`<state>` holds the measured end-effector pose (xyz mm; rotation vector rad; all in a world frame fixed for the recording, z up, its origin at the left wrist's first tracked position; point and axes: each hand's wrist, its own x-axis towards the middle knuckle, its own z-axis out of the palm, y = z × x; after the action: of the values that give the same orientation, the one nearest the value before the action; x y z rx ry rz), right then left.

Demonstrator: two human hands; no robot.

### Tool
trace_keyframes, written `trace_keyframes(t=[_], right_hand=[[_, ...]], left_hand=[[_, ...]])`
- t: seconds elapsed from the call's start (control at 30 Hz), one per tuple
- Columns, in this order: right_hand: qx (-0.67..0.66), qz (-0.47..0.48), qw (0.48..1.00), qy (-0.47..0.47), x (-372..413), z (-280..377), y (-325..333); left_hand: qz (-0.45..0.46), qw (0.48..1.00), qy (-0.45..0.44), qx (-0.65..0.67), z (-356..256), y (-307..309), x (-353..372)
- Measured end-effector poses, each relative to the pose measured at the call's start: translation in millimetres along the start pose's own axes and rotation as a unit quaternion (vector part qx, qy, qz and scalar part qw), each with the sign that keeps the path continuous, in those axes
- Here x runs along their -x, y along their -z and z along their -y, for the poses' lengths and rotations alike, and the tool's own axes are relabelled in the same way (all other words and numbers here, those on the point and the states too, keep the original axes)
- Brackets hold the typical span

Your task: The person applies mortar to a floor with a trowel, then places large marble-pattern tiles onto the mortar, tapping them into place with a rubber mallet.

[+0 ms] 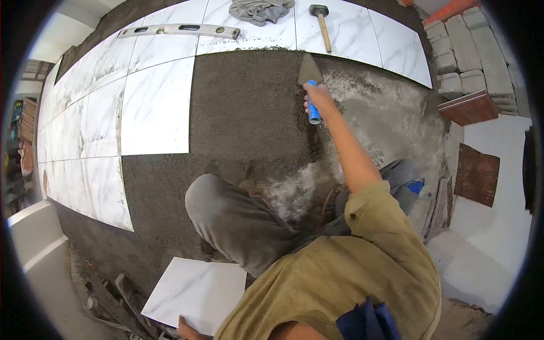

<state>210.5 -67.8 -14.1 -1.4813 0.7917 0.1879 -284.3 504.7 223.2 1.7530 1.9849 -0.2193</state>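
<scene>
My right hand [321, 101] is closed round the blue handle of a pointed trowel [309, 70]. The trowel's blade points away from me, at the right edge of a bed of dark mortar [243, 107], just short of the laid tiles. Low in the view, my left hand [188, 330] grips the near edge of a loose white marbled tile [198, 289] beside my knee. Only part of that hand shows; the fingers beneath the tile are hidden.
Laid white tiles [156, 107] run along the left and far side. On them lie a spirit level [170, 29], a grey cloth [260, 10] and a mallet [323, 28]. Stacked blocks [473, 51] stand at right, and scrap pieces [122, 300] lie at lower left.
</scene>
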Motion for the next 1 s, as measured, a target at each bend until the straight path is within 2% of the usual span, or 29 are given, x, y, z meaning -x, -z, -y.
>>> trace_keyframes(t=[0.1, 0.17, 0.23, 0.27, 0.3, 0.37, 0.43, 0.5, 0.57, 0.63, 0.73, 0.8, 0.87, 0.97, 1.0], right_hand=[[0.074, -0.004, 0.997, 0.028, 18, 10, 27], [0.274, 0.128, 0.952, 0.045, -5, 9, 52], [0.333, 0.159, 0.929, 0.038, -38, 20, 58], [0.468, 0.099, 0.872, 0.110, -55, 25, 57], [0.586, 0.035, 0.789, 0.180, -66, 27, 56], [0.613, 0.035, 0.767, 0.187, -78, 32, 55], [0.640, 0.033, 0.742, 0.198, -89, 30, 60], [0.681, 0.083, 0.690, 0.231, -99, 10, 68], [0.657, 0.186, 0.662, 0.311, -81, -26, 84], [0.695, 0.259, 0.617, 0.263, -15, -19, 82], [0.706, 0.268, 0.603, 0.256, 11, -7, 78], [0.670, 0.184, 0.682, 0.230, -29, -6, 76], [0.678, 0.100, 0.674, 0.274, -77, -1, 72], [0.680, 0.086, 0.682, 0.254, -76, 13, 60], [0.668, 0.112, 0.671, 0.302, -63, 6, 61]], left_hand=[[0.000, 0.996, -0.020, 0.081, 2, -12, 2], [-0.006, 0.986, -0.044, 0.162, 9, -15, -4], [-0.018, 0.966, -0.064, 0.250, 24, -19, -13], [-0.024, 0.966, -0.053, 0.252, 35, -17, -22], [-0.004, 0.960, -0.038, 0.279, 44, -14, -36], [0.015, 0.951, -0.014, 0.308, 64, -5, -71], [0.059, 0.963, -0.037, 0.260, 82, 0, -90], [0.045, 0.963, -0.043, 0.263, 75, -5, -74], [0.029, 0.964, -0.056, 0.258, 72, -2, -69], [0.042, 0.966, -0.056, 0.247, 81, 1, -82], [0.078, 0.961, -0.081, 0.253, 73, 0, -72], [0.075, 0.963, -0.077, 0.249, 57, -3, -60], [0.045, 0.968, -0.081, 0.234, 64, -5, -69], [0.026, 0.967, -0.112, 0.227, 62, -6, -66], [0.012, 0.980, -0.069, 0.187, 64, -2, -72]])
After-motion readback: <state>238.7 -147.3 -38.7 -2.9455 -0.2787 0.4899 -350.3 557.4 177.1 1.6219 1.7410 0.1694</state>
